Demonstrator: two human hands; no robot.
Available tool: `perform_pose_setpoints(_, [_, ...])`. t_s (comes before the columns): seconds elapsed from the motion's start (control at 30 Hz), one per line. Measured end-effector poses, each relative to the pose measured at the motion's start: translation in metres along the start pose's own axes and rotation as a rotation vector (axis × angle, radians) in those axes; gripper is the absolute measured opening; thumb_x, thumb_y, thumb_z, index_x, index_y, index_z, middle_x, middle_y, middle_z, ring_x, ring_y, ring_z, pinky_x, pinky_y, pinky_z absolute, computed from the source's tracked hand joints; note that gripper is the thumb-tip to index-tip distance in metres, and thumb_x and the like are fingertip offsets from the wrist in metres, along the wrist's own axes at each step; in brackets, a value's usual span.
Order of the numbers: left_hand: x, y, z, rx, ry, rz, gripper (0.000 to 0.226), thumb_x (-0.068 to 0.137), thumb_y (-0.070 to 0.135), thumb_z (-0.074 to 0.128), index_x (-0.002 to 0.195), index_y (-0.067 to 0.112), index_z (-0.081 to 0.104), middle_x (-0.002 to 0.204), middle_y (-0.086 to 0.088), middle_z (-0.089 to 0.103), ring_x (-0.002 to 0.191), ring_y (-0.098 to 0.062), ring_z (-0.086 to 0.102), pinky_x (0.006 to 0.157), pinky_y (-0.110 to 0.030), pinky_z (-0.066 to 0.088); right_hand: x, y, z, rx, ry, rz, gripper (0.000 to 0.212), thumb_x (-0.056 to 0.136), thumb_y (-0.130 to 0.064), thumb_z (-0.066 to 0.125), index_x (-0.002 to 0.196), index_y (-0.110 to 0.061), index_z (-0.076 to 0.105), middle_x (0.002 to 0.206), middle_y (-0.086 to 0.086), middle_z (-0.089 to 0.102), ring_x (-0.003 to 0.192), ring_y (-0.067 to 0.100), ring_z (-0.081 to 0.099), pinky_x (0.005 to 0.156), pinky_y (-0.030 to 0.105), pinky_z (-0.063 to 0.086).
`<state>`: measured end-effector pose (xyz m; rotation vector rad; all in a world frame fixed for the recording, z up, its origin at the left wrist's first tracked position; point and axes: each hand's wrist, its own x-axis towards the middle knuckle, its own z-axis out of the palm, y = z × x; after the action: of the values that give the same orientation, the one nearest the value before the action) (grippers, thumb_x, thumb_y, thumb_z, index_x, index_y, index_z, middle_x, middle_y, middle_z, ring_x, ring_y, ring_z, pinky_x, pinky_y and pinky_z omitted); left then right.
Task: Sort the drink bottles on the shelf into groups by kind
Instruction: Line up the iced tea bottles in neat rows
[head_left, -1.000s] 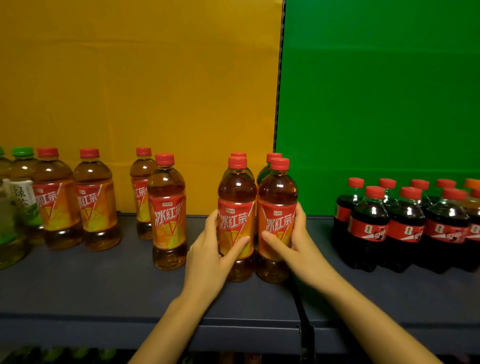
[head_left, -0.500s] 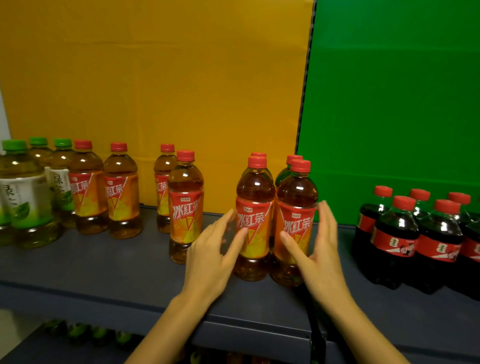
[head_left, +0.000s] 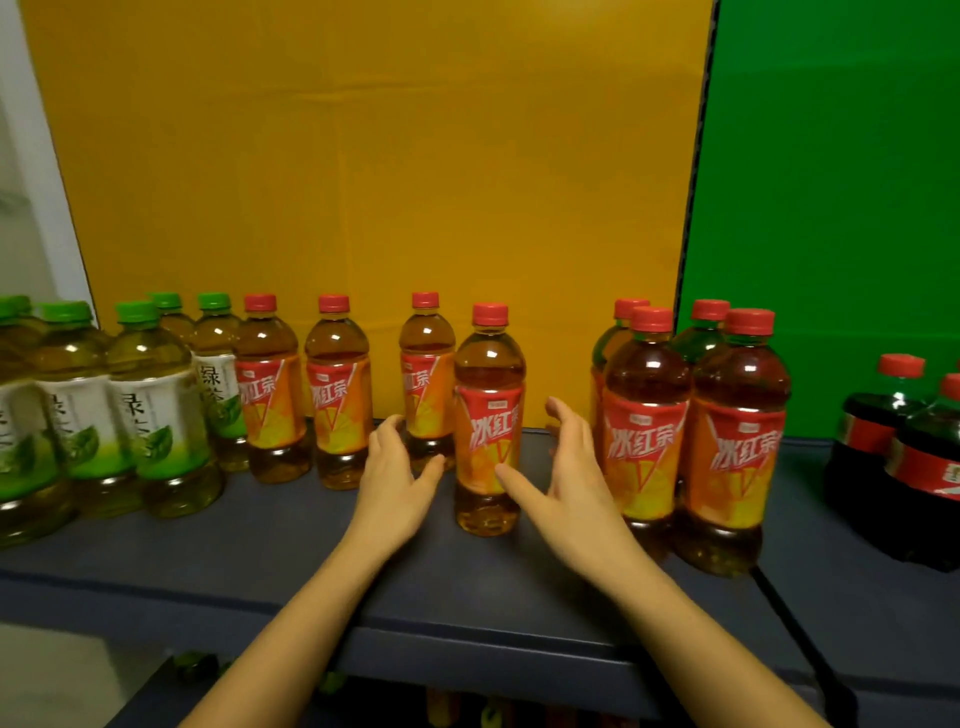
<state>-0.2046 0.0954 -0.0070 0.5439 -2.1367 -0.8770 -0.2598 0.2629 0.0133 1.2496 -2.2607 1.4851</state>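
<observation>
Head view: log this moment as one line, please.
phase: reaching | left hand: open, left of lone iced tea bottle | right hand: open, right of it | grip: none yet | shelf: green tea bottles far left

Head-height view, close, facing shelf

This looks like a staged shop display more than a real store. A dark grey metal shelf carries retail drinks standing in rows: green-capped green tea bottles at the left, red-capped iced tea bottles in the middle, dark cola bottles at the right. Behind them stand plain coloured boards, a yellow backdrop and a green backdrop, meeting at a seam. More bottles show dimly on a level below.
</observation>
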Motion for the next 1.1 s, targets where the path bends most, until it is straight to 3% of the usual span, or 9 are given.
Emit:
perform_pose_setpoints(0.07, [0.011, -0.008, 0.001, 0.014, -0.054, -0.008, 0.077, 0.087, 0.019, 0.061, 0.144, 0.002, 0.012, 0.149, -0.016, 0.024, 0.137, -0.029, 0.028, 0.108, -0.035, 0.029, 0.012, 0.001, 0.02, 0.037, -0.001, 0.093, 0.095, 0.081, -0.033, 0.068, 0.146, -0.017, 0.002, 0.153, 0.001, 0.015, 0.14, 0.017, 0.021, 0.112, 0.032, 0.024])
perform_pose_setpoints(0.13, [0.024, -0.012, 0.005, -0.006, -0.085, -0.014, 0.082, 0.087, 0.021, 0.061, 0.144, 0.0, 0.007, 0.149, -0.018, 0.021, 0.138, -0.03, 0.024, 0.11, -0.036, 0.026, 0.018, 0.006, 0.037, 0.045, 0.009, 0.14, 0.102, 0.075, -0.031, 0.074, 0.145, -0.017, 0.002, 0.149, 0.005, 0.024, 0.137, 0.021, 0.029, 0.111, 0.039, 0.031])
perform_pose_setpoints(0.33, [0.063, -0.023, 0.017, -0.085, -0.053, -0.085, 0.094, 0.084, 0.022, 0.065, 0.145, 0.002, -0.004, 0.154, -0.017, 0.014, 0.142, -0.031, 0.016, 0.115, -0.041, 0.019, 0.018, 0.02, 0.059, -0.08, 0.057, 0.255, 0.087, 0.078, -0.043, 0.068, 0.138, -0.021, 0.009, 0.138, 0.006, 0.042, 0.126, 0.023, 0.042, 0.101, 0.045, 0.041])
perform_pose_setpoints(0.47, [0.074, -0.034, 0.024, -0.265, -0.158, -0.129, 0.076, 0.084, 0.021, 0.065, 0.142, 0.007, 0.019, 0.141, -0.015, 0.041, 0.129, -0.029, 0.041, 0.105, -0.039, 0.034, 0.02, 0.024, 0.055, -0.095, 0.161, 0.286, 0.082, 0.079, -0.039, 0.068, 0.138, -0.012, 0.018, 0.137, 0.009, 0.042, 0.127, 0.025, 0.042, 0.103, 0.042, 0.04])
perform_pose_setpoints(0.57, [0.074, -0.039, 0.024, -0.261, -0.149, -0.111, 0.066, 0.08, 0.024, 0.069, 0.133, 0.006, 0.034, 0.134, -0.016, 0.047, 0.123, -0.029, 0.046, 0.102, -0.04, 0.039, 0.022, 0.027, 0.052, -0.152, 0.214, 0.323, 0.075, 0.08, -0.039, 0.067, 0.135, -0.008, 0.027, 0.133, 0.01, 0.044, 0.125, 0.024, 0.043, 0.101, 0.037, 0.039])
perform_pose_setpoints(0.77, [0.065, -0.037, 0.013, -0.339, -0.234, -0.089, 0.071, 0.07, 0.027, 0.078, 0.129, 0.013, 0.041, 0.129, -0.008, 0.053, 0.117, -0.024, 0.052, 0.099, -0.04, 0.044, 0.022, 0.028, 0.055, -0.139, 0.277, 0.407, 0.067, 0.08, -0.039, 0.067, 0.129, -0.007, 0.035, 0.128, 0.011, 0.047, 0.121, 0.027, 0.046, 0.097, 0.038, 0.041])
perform_pose_setpoints(0.93, [0.048, -0.022, 0.006, -0.385, -0.316, -0.041, 0.072, 0.067, 0.024, 0.081, 0.127, 0.014, 0.044, 0.109, 0.002, 0.055, 0.099, -0.013, 0.053, 0.085, -0.028, 0.045, 0.025, 0.027, 0.055, -0.123, 0.328, 0.447, 0.067, 0.081, -0.037, 0.067, 0.13, -0.005, 0.034, 0.13, 0.014, 0.047, 0.121, 0.029, 0.047, 0.098, 0.04, 0.041])
perform_pose_setpoints(1.1, [0.036, -0.012, 0.015, -0.417, -0.345, 0.0, 0.071, 0.066, 0.025, 0.081, 0.127, 0.014, 0.045, 0.115, 0.001, 0.057, 0.103, -0.013, 0.055, 0.086, -0.028, 0.046, 0.026, 0.027, 0.053, -0.088, 0.374, 0.483, 0.068, 0.081, -0.034, 0.067, 0.132, -0.006, 0.032, 0.133, 0.014, 0.048, 0.124, 0.031, 0.046, 0.099, 0.04, 0.039])
